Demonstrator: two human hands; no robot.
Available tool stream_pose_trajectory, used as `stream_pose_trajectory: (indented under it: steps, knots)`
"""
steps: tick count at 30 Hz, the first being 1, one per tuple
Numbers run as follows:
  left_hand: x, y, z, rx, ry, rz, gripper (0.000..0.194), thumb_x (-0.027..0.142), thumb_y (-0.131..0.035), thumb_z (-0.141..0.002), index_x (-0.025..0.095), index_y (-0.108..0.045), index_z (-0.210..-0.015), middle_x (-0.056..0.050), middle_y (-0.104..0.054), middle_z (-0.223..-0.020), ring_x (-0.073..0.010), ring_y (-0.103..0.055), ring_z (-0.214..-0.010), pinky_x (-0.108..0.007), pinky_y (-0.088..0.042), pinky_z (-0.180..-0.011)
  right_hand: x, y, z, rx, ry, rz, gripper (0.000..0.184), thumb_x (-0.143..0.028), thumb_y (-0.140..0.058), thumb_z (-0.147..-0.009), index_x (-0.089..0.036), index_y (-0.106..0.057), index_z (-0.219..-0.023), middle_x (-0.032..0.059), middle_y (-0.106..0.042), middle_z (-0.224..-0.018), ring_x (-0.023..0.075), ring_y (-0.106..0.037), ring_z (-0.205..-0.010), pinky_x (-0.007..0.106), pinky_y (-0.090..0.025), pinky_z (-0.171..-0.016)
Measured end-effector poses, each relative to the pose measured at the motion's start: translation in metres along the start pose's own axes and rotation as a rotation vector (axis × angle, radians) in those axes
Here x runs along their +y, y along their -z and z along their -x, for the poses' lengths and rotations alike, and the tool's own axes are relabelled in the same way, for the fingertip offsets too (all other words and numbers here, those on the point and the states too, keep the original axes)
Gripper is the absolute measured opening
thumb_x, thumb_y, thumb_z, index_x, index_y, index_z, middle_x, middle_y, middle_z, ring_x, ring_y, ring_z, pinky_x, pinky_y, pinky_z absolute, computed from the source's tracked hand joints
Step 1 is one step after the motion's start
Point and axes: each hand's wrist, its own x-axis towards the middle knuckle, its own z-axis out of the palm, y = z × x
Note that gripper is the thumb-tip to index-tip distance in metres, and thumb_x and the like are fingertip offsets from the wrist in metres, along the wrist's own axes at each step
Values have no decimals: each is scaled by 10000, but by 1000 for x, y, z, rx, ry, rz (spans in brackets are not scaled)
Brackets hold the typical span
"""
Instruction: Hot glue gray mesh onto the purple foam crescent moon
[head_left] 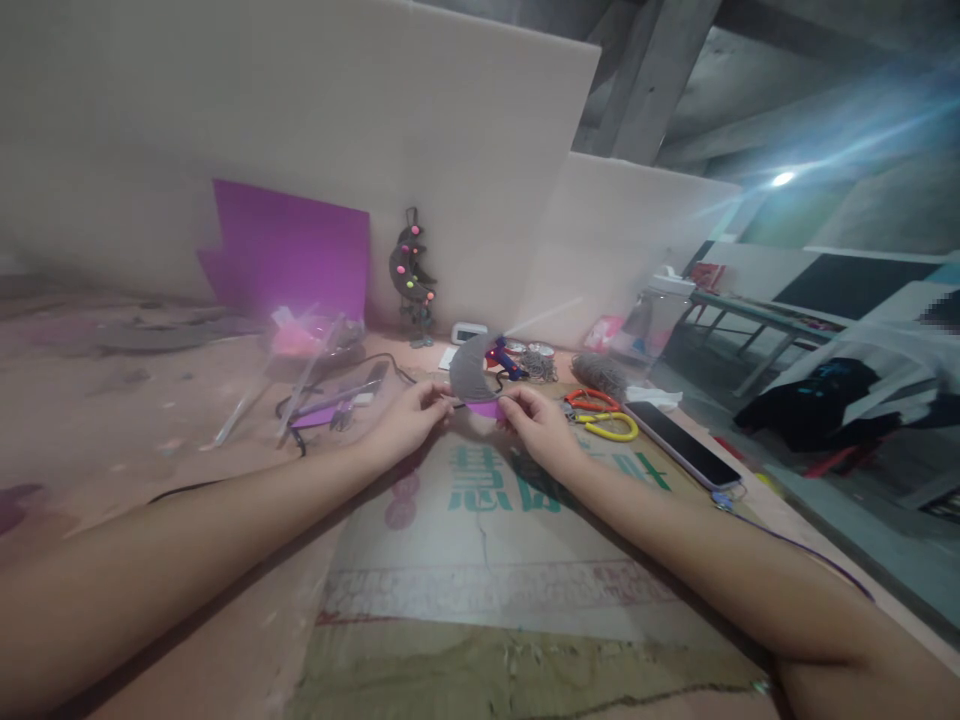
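A grey crescent-moon shape (pixel 470 370) is held up above the cardboard, with a purple piece (pixel 484 409) at its lower edge. My left hand (pixel 421 420) pinches its lower left side between thumb and fingers. On the lower right, my right hand (pixel 534 425) pinches the purple edge. Just behind the crescent lies a blue and red glue gun (pixel 508 358), partly hidden. Orange-handled pliers (pixel 592 400) and yellow-handled pliers (pixel 611 428) rest to the right of my right hand.
Printed cardboard (pixel 480 550) covers the table under my arms. A phone (pixel 682 443) lies at right, near grey yarn (pixel 600 375). A decorated moon hanging (pixel 409 270) and purple sheets (pixel 300 250) stand against the back board. Glue sticks (pixel 244 405) and a plastic bag (pixel 315 340) sit left.
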Motion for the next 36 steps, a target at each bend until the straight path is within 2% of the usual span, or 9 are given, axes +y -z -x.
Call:
stream_pose_trajectory:
  steps: [7,9,12,15,18,23,28,33,36]
  knots:
    - [0,2,0,-10,10,-55,239,351,-500,-835,193,-563,-1002,74,-448,-522,-93,-412,-429,-194,-327,-430,-4,-1,2,-17,9,30,209,-361,-492,-871,-184,-586,-811,-15,-587,-642,113,-521,-576,223,-410,-567]
    - [4,1,1,-19,-26,-69,223,295,-546,-790,181,-584,-978,49,-524,-588,-101,-469,-495,-202,-368,-475,-4,-1,2,-21,10,31,210,-360,-493,-870,-186,-581,-795,-17,-582,-635,113,-516,-566,223,-407,-558]
    - [11,-1,1,-64,-87,-77,217,192,-563,-725,160,-632,-928,-21,-653,-812,-151,-582,-740,-226,-440,-624,-4,-1,2,-25,2,33,206,-357,-493,-870,-185,-582,-801,-17,-582,-636,113,-516,-557,223,-407,-543]
    - [13,-1,2,-111,-102,-101,257,281,-574,-774,149,-655,-979,-58,-684,-924,-203,-602,-886,-275,-466,-745,-4,-1,1,-24,7,65,197,-342,-500,-864,-184,-594,-794,-16,-586,-639,116,-523,-564,223,-413,-544]
    - [9,1,1,-102,-114,-160,348,395,-582,-803,141,-652,-1031,-71,-688,-960,-223,-605,-898,-305,-467,-774,-4,-2,1,-67,-2,56,188,-333,-501,-860,-186,-610,-822,-23,-578,-637,116,-524,-550,228,-424,-545]
    - [3,4,0,-22,-105,-207,353,446,-565,-820,148,-657,-985,-55,-688,-904,-193,-600,-780,-274,-451,-680,-1,-5,1,-113,1,15,198,-343,-491,-867,-186,-610,-856,-20,-581,-670,118,-540,-557,237,-444,-559]
    - [6,4,0,33,-106,-232,344,452,-558,-826,145,-643,-954,-51,-670,-869,-182,-573,-739,-263,-424,-637,1,-2,0,-49,9,71,213,-359,-490,-878,-187,-589,-802,-20,-570,-654,125,-534,-572,244,-426,-573]
    - [8,5,0,56,-121,-231,361,451,-548,-831,126,-637,-962,-57,-664,-886,-187,-572,-779,-268,-422,-680,4,2,-4,98,227,198,202,-312,-510,-875,-181,-558,-730,25,-557,-802,151,-532,-761,264,-420,-690]
    - [5,6,-1,73,-122,-234,370,459,-547,-830,127,-642,-964,-62,-664,-886,-188,-573,-781,-271,-418,-678,4,3,-5,153,266,176,203,-309,-495,-889,-183,-541,-738,42,-535,-868,152,-525,-786,266,-426,-690]
